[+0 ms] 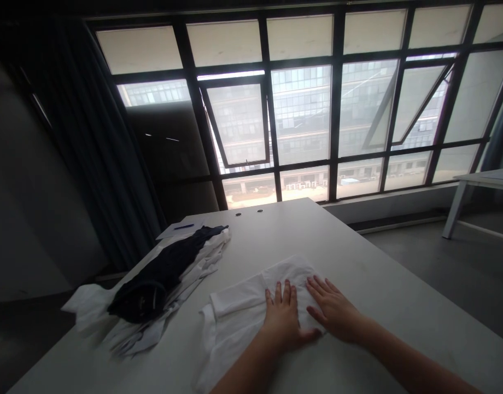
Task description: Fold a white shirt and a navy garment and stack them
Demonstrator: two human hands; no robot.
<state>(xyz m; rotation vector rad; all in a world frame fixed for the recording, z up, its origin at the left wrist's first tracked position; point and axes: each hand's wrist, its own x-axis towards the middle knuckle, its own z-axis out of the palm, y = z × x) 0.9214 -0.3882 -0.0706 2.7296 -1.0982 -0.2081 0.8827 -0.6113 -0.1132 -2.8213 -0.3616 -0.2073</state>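
Note:
A white cloth garment [243, 298], folded over along its far side, lies on the white table [337, 241] in front of me. My left hand [283, 317] rests palm down on the middle of it, fingers stretched out and thumb pointing right. Beside it, my right hand [333, 307] lies flat on the garment's right end with the fingers spread toward the upper left. Neither hand grips anything. My left forearm and hand cover part of the cloth, so its full shape and exact kind cannot be made out.
To the left lies a heap of clothes, with a black garment [169, 271] on top of white ones [89, 306]. Behind it are a paper sheet [173, 231] and a blue pen [183, 226]. Windows line the far wall; another white table [460, 202] stands at right.

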